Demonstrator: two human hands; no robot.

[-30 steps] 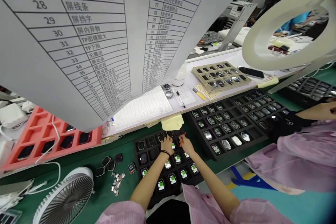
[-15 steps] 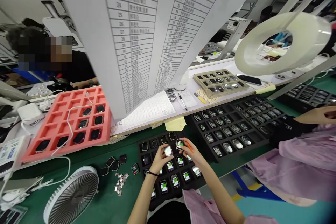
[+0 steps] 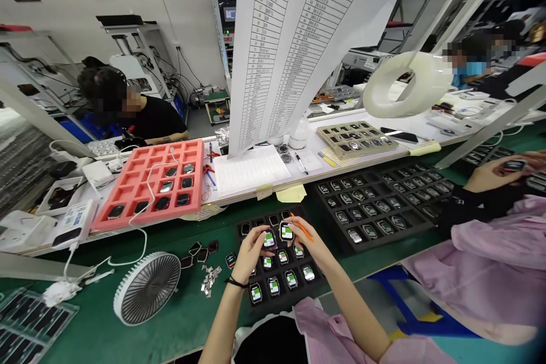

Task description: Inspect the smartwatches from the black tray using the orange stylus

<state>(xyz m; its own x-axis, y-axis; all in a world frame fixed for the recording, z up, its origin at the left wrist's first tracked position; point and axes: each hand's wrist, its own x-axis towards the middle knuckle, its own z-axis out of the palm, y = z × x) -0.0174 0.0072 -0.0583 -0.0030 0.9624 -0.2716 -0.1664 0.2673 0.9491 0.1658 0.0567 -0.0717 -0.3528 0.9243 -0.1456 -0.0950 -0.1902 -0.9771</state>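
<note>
My left hand (image 3: 252,251) grips a square watch (image 3: 268,239) whose lit screen shows green and white. Close beside it, my right hand (image 3: 306,237) holds a second lit watch (image 3: 287,231) and also an orange pen-like tool (image 3: 302,227). Both watches are raised over a black foam tray (image 3: 264,280), where rows of watches lie, several with green and white screens. Left of that tray, one watch (image 3: 231,260) rests on the green mat, near several dark watch parts (image 3: 203,254) and a pile of small metallic pieces (image 3: 210,280).
A white fan (image 3: 147,288) stands at the left. Behind are a red foam tray (image 3: 197,182), paper sheets (image 3: 251,170) and a hanging chart (image 3: 273,62). Black watch trays (image 3: 362,242) lie to the right, where a co-worker's hand (image 3: 490,175) holds a watch. A tape roll (image 3: 433,85) hangs above.
The view has tilted up and shifted left. The watch in my left hand, pale before, now shows a green and white screen. The co-worker's hand at the right now shows a watch.
</note>
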